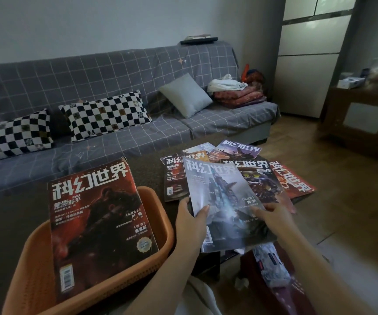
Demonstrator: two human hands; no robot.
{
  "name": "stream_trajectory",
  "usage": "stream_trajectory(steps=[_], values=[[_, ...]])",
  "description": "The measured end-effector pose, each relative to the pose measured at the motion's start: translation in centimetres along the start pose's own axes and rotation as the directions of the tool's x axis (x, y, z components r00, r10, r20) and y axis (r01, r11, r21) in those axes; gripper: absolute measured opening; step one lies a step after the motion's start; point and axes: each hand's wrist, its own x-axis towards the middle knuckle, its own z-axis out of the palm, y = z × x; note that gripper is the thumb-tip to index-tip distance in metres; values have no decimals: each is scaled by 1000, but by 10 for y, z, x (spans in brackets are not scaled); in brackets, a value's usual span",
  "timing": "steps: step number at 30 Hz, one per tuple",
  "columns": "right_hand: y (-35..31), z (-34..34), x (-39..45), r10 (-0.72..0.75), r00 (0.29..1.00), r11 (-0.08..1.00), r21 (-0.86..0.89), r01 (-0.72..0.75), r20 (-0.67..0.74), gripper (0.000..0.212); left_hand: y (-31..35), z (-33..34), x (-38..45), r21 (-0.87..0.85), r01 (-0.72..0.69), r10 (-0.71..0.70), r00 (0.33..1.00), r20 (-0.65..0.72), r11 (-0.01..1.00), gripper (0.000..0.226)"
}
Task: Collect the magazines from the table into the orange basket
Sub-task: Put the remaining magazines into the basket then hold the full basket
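An orange basket (pixel 35 264) stands at the near left of the dark table (pixel 147 164). A stack of magazines topped by a dark red cover (pixel 99 221) lies slanted in it, resting on the far rim. A grey-blue magazine (pixel 222 201) is held over the table's near edge. My left hand (pixel 189 220) grips its left edge, thumb on the cover. My right hand (pixel 272 215) holds its lower right part, fingers on the cover. Several more magazines (pixel 249 169) lie fanned on the table behind it.
A grey checked sofa (pixel 119 71) with two chequered pillows and a grey cushion (pixel 185 94) runs behind the table. Folded cloths (pixel 238 92) sit at its right end. A wooden cabinet (pixel 361 117) stands at the right. Patterned items (pixel 272 267) lie under the table's near edge.
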Motion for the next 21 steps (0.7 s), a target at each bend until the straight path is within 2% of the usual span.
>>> stream_trajectory(steps=[6,12,18,21], values=[[-33,4,-30,-137,989,978,167,125,60,30,37,-36,-17,40,-152,154,986,-64,988,51],[-71,36,-52,-207,959,931,339,133,192,28,59,-98,-32,50,-220,225,962,-154,974,48],[-97,87,-74,-298,909,915,360,184,292,8,54,-162,-42,76,-243,254,937,-240,967,41],[-106,113,-80,-332,880,916,338,215,340,6,44,-190,-45,110,-220,243,925,-292,969,33]])
